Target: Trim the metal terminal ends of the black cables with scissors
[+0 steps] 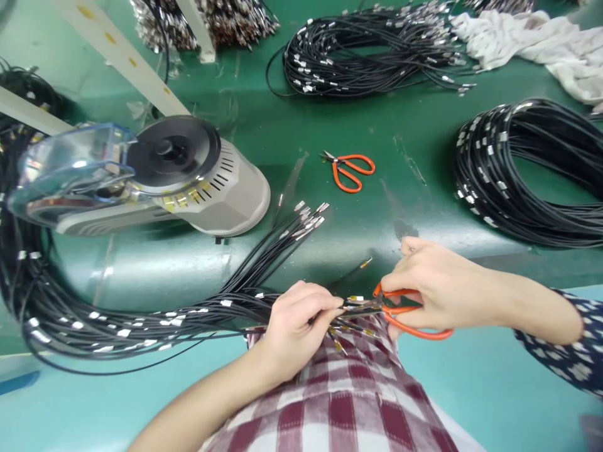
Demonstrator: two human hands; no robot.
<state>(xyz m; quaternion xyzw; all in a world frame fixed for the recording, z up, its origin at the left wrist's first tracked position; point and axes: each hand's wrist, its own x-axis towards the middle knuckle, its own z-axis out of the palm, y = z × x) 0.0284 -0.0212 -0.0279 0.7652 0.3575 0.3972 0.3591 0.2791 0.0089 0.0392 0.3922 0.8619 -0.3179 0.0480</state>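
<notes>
Near the table's front edge, my left hand [301,326] pinches the end of a black cable from a long bundle [188,320] with white tags. My right hand [428,289] is closed round orange-handled scissors [419,323], their blades pointing left, right beside my left fingertips. Several cable ends with yellow and metal tips fan out below and around the blades. Another group of cable ends [301,223] with silver tips points up and right, behind my left hand.
A grey machine [235,188] with a black disc and clear cover stands at the left. A second pair of orange scissors [348,169] lies mid-table. Coiled black cables [494,163] lie at right, another coil [330,56] at the back, near a white cloth [537,44].
</notes>
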